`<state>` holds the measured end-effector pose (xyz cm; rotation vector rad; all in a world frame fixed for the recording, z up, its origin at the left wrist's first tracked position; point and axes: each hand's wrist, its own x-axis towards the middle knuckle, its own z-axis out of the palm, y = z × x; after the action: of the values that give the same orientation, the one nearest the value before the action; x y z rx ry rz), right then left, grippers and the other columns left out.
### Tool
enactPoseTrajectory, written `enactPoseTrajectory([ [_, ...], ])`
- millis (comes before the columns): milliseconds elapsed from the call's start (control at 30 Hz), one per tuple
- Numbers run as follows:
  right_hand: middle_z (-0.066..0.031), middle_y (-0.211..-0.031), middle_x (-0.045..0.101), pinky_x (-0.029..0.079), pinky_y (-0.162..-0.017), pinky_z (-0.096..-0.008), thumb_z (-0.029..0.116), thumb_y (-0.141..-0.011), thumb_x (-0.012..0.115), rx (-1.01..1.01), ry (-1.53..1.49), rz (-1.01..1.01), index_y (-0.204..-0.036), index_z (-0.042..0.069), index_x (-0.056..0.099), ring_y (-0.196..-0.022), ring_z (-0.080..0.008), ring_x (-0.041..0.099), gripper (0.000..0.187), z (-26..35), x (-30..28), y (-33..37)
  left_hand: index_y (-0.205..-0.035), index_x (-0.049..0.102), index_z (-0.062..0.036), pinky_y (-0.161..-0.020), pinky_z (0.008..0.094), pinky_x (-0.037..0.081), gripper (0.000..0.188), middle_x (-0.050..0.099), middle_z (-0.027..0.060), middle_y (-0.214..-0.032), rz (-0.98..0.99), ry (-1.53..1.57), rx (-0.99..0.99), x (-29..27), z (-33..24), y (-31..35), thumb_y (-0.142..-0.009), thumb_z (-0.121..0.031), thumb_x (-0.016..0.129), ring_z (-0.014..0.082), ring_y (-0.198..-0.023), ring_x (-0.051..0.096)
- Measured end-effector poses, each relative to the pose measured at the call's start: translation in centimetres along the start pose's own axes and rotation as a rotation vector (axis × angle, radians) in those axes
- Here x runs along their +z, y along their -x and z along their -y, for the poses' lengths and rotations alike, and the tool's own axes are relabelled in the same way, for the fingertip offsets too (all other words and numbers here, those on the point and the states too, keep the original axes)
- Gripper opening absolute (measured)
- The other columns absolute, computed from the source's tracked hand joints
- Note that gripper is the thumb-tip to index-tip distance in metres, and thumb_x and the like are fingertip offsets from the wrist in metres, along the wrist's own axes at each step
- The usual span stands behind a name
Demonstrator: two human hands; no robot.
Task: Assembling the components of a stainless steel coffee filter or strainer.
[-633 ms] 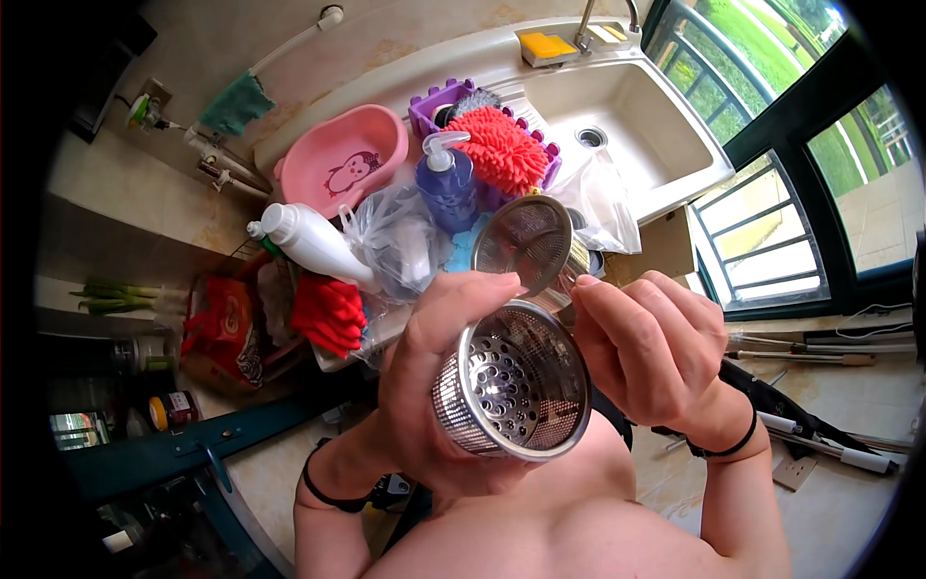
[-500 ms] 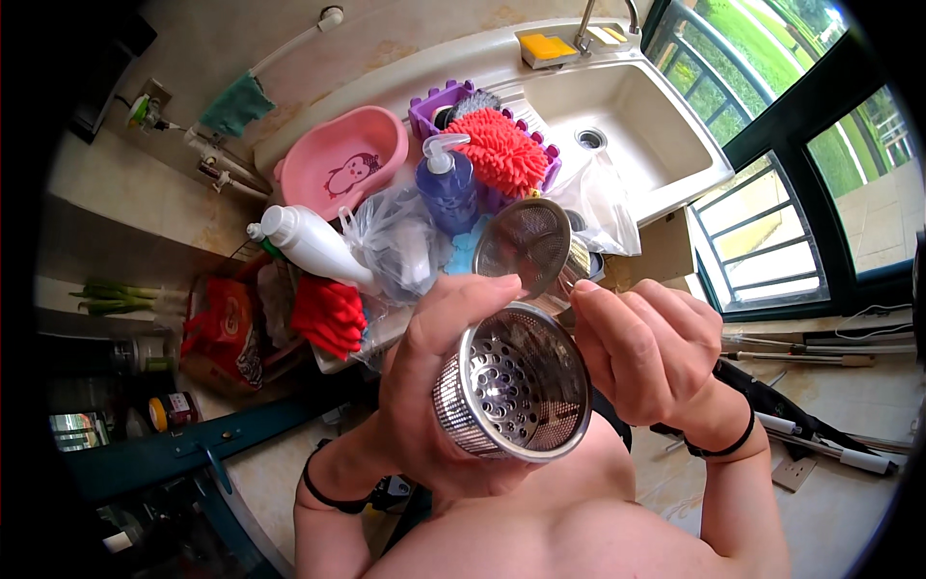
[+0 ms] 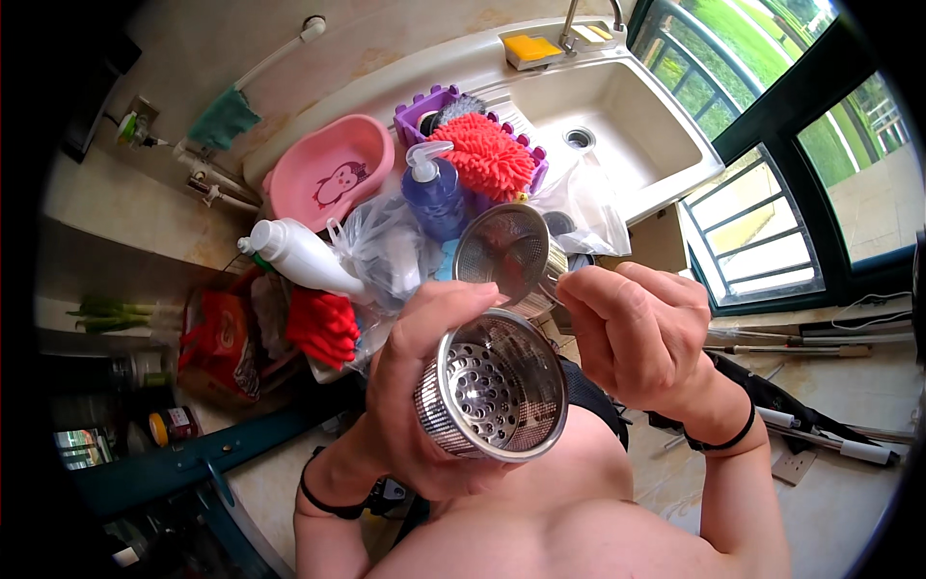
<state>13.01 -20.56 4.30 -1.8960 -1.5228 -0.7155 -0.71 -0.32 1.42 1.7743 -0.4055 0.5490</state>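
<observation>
I count two steel strainer baskets [image 3: 494,398] [image 3: 509,255] — one in each of my hands — plus one blue soap pump bottle [image 3: 433,194], one white bottle [image 3: 301,256], one pink basin [image 3: 328,174].

Daylight enters through the window [image 3: 772,145] at upper right, leaving the sink [image 3: 617,106] bright and evenly lit. The lower left corner lies dim. The steel strainer [image 3: 492,396] shows mild glare. Focus is sharp centrally; straight edges bow near the black rim.
</observation>
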Motion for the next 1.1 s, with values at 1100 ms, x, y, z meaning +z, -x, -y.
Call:
enactPoseTrajectory([
  [1100,-0.0092,-0.082,0.069,0.051,-0.050,-0.0330,-0.014,-0.083,0.077,0.129,0.004,-0.099,-0.105,-0.004,0.065,-0.056,-0.0209,0.064,0.026,1.5,0.0,0.7,-0.146,0.046,0.0039,-0.096,0.0494,0.054,0.093,0.062,0.0273,-0.128,0.001,-0.137,0.139,1.4,-0.2,-0.4,-0.077,-0.038,0.092,0.0404,-0.110,0.065],
])
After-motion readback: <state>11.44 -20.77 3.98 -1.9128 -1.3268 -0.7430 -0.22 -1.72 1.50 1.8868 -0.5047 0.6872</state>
